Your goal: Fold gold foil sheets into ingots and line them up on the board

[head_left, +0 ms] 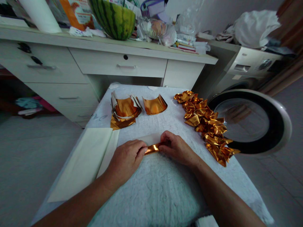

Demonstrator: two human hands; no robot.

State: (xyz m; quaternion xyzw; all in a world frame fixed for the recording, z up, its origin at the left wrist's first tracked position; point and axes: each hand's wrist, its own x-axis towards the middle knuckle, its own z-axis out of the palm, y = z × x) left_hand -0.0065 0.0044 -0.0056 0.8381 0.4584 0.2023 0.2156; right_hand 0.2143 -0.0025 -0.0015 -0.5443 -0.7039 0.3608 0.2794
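A sheet of gold foil paper (152, 148), rolled or folded along its near edge into a narrow strip, lies on the cloth-covered table between my hands. My left hand (129, 157) pinches the strip's left end with thumb and fingers. At the right end, my right hand (176, 147) grips it the same way. The sheet's pale underside (150, 138) shows just beyond the strip. Farther back sit a curled stack of gold foil sheets (125, 108) and a single curled gold sheet (155, 104). Folded gold foil pieces (203, 121) form a long row on the right.
Pale paper sheets (81, 160) lie along the table's left side. An open washing machine door (251, 121) stands close by the right edge. Behind the table, a white desk (123, 61) holds a cut watermelon (115, 20), plastic bags and other clutter.
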